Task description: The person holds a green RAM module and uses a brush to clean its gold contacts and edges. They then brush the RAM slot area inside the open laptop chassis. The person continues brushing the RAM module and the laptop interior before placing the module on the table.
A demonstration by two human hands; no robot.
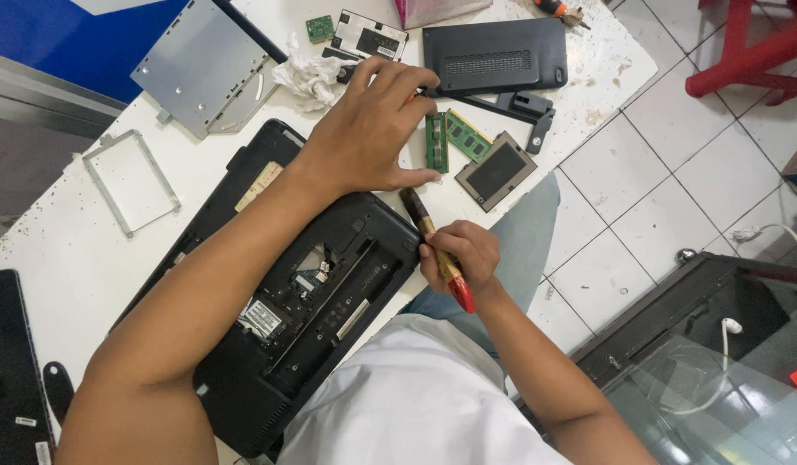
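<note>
White and speckled with crumbs of dirt, the table (89, 258) carries an opened black plastic laptop (312, 293) lying bottom-up, its bays uncovered and a small circuit card showing inside. The person's right hand (460, 255) is clamped around a paintbrush (437, 250) with a red handle, a brass-coloured metal band and dark bristles; the bristle tip sits just above the fist, at the laptop's upper corner. The left hand (373, 129) lies beyond the brush tip, fingers spread and pressed flat on the laptop's far edge and the table, closed on nothing. Just past its fingertips lie two green memory sticks (454, 138), side by side, and beside them a square black cover (496, 170) with a grey rim. Farther out rest a rectangular black vented panel (495, 56), a crumpled white tissue (308, 77) and a flat grey metal drive (200, 65). Left of the forearm lies a thin metal frame (130, 181). White floor tiles (674, 164) show to the right of the table.
</note>
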